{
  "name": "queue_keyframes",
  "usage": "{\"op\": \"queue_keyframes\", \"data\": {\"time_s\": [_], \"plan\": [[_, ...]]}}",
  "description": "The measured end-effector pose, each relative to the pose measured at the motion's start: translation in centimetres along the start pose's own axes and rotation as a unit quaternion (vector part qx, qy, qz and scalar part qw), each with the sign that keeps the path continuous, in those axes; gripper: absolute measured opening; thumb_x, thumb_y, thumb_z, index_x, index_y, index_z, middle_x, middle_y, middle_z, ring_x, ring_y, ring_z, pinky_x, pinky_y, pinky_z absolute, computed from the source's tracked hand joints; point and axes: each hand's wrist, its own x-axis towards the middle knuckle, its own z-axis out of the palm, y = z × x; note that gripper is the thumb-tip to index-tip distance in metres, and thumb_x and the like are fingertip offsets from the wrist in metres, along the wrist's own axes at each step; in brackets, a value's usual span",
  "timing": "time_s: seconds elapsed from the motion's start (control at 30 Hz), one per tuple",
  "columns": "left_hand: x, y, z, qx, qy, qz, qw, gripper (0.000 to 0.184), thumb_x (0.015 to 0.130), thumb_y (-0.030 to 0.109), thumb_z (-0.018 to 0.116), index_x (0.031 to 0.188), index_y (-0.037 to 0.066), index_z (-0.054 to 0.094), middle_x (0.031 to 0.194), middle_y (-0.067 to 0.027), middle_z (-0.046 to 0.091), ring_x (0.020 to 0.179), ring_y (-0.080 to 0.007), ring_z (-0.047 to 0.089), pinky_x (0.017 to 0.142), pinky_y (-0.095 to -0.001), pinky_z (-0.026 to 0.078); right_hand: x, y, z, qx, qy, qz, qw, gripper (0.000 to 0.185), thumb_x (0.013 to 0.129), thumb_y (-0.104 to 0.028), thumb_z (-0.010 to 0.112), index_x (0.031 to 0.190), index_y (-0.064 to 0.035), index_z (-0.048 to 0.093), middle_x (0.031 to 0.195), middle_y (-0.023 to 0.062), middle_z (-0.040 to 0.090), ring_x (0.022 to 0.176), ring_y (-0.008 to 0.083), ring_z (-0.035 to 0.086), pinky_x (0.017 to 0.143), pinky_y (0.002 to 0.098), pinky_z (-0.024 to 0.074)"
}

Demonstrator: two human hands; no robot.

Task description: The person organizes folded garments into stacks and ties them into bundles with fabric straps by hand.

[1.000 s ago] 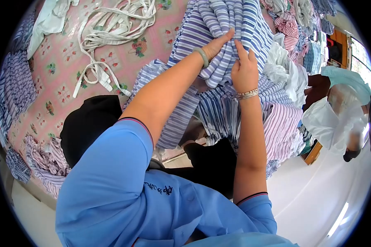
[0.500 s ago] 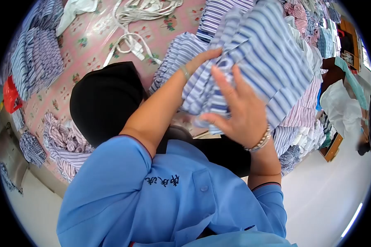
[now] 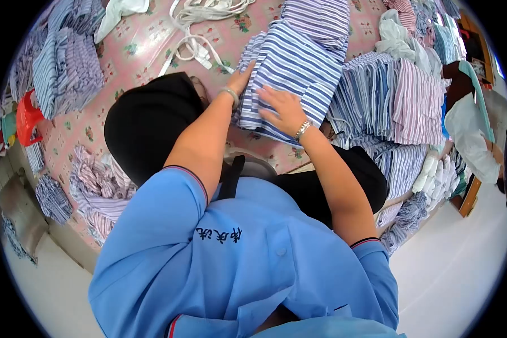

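Note:
A folded blue-and-white striped garment [image 3: 298, 67] lies flat on the table, on top of other striped cloth. My left hand [image 3: 241, 80], with a pale bangle at the wrist, rests along the garment's left edge, its fingers stretched out. On the garment's lower part lies my right hand [image 3: 284, 110], flat with fingers apart, a metal band on its wrist. Another striped folded pile [image 3: 321, 19] is just beyond the garment.
Stacked striped clothes [image 3: 371, 93] stand to the right, beside a pink striped stack [image 3: 419, 104]. White straps [image 3: 200, 50] lie coiled at the back. Left are more striped piles [image 3: 67, 73], a red plastic item [image 3: 27, 119] and crumpled pink cloth [image 3: 98, 174].
The striped garment, held up and blurred before, is now lowered flat onto the table. Both hands have moved down with it, and my right hand now lies on its surface.

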Motion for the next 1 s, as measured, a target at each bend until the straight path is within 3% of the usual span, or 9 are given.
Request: {"op": "queue_keyframes", "data": {"time_s": [0.13, 0.27, 0.37, 0.47, 0.53, 0.67, 0.8, 0.87, 1.0], "plan": [[-3.8, 6.3, 0.5, -0.089, -0.128, 0.018, 0.988, 0.1, 0.073, 0.071, 0.048, 0.133, -0.007, 0.029, 0.132, -0.0274, 0.036, 0.126, -0.0329, 0.034, 0.103, -0.0363, 0.027, -1.4, -1.1, -2.6, -0.172, 0.107, 0.157, 0.967, 0.071, 0.071, -0.051, 0.063, 0.134, -0.0345, 0.034, 0.145, 0.0097, 0.022, 0.129, 0.0367, 0.023, 0.096, 0.0647, 0.019], [-6.4, 7.7, 3.7, 0.314, 0.03, 0.125, 0.941, 0.097, 0.074, 0.063, 0.054, 0.14, 0.005, 0.012, 0.145, -0.0202, 0.013, 0.133, -0.0368, 0.017, 0.106, -0.0496, 0.019, -2.7, -1.5, 1.6, -0.22, -0.236, 0.209, 0.923, 0.095, 0.061, -0.061, 0.067, 0.138, -0.0456, 0.013, 0.149, 0.0085, -0.002, 0.134, 0.0411, -0.004, 0.091, 0.075, 0.0083], [-8.7, 6.8, 6.8, 0.57, 0.155, 0.412, 0.694, 0.09, 0.07, 0.059, 0.06, 0.141, 0.023, 0.018, 0.148, -0.0054, 0.013, 0.136, -0.0335, 0.007, 0.095, -0.0712, 0.007, -3.0, -1.7, 2.6, -0.208, -0.244, 0.208, 0.924, 0.093, 0.063, -0.06, 0.066, 0.139, -0.0422, 0.015, 0.149, 0.0079, -0.005, 0.133, 0.0415, -0.009, 0.089, 0.0768, 0.0061], [-10.5, 5.3, 8.1, 0.638, 0.006, 0.375, 0.673, 0.082, 0.071, 0.063, 0.056, 0.139, 0.03, 0.024, 0.148, -0.0033, 0.013, 0.136, -0.0326, 0.006, 0.096, -0.07, 0.001, -2.8, -1.9, -1.6, -0.196, -0.267, 0.178, 0.927, 0.07, 0.068, -0.058, 0.063, 0.131, -0.0349, 0.041, 0.142, 0.016, 0.027, 0.133, 0.0388, 0.016, 0.093, 0.0697, 0.0195], [-9.5, 4.1, 6.8, 0.65, 0.005, 0.352, 0.673, 0.078, 0.072, 0.066, 0.051, 0.139, 0.033, 0.025, 0.149, -0.0028, 0.011, 0.136, -0.0309, 0.005, 0.099, -0.0662, -0.003, -2.2, 0.7, -4.9, 0.154, -0.37, 0.158, 0.902, 0.046, 0.077, -0.052, 0.057, 0.108, -0.0184, 0.063, 0.108, 0.015, 0.06, 0.107, 0.0296, 0.055, 0.086, 0.0488, 0.0434], [-9.6, 4.5, 7.8, 0.623, 0.055, 0.384, 0.679, 0.07, 0.074, 0.061, 0.053, 0.132, 0.026, 0.038, 0.143, -0.0043, 0.024, 0.133, -0.0312, 0.015, 0.099, -0.0658, 0.001, -3.8, 11.0, -6.3, 0.416, 0.08, 0.521, 0.741, 0.037, 0.083, -0.034, 0.05, 0.089, -0.0007, 0.066, 0.081, 0.0097, 0.066, 0.059, 0.0217, 0.062, 0.056, 0.0287, 0.0488], [-5.6, 7.2, 6.2, 0.426, 0.226, 0.421, 0.768, 0.046, 0.08, 0.05, 0.052, 0.112, 0.016, 0.054, 0.117, -0.0052, 0.052, 0.113, -0.0302, 0.044, 0.089, -0.064, 0.023, -6.4, 19.5, 5.6, 0.301, 0.048, 0.633, 0.711, 0.038, 0.087, -0.03, 0.039, 0.096, 0.0014, 0.06, 0.098, 0.0174, 0.062, 0.085, 0.0322, 0.061, 0.071, 0.0383, 0.0477], [-0.8, 8.3, 1.4, 0.321, 0.302, 0.261, 0.859, 0.037, 0.083, 0.043, 0.052, 0.103, 0.012, 0.053, 0.097, -0.0032, 0.058, 0.09, -0.0277, 0.054, 0.076, -0.0547, 0.036, -6.9, 22.8, 12.9, 0.579, 0.213, 0.651, 0.443, 0.037, 0.088, -0.03, 0.044, 0.105, 0.0003, 0.057, 0.11, 0.0159, 0.059, 0.1, 0.0307, 0.055, 0.087, 0.0406, 0.0431], [2.7, 4.9, -5.6, -0.087, 0.257, -0.184, 0.945, 0.038, 0.084, 0.044, 0.05, 0.1, 0.01, 0.052, 0.093, -0.0034, 0.058, 0.083, -0.0253, 0.055, 0.07, -0.0474, 0.04, -6.9, 24.3, 14.7, 0.744, 0.296, 0.525, 0.288, 0.032, 0.088, -0.027, 0.047, 0.108, -0.0036, 0.056, 0.107, 0.0128, 0.06, 0.096, 0.0289, 0.057, 0.081, 0.0438, 0.0465]]}}
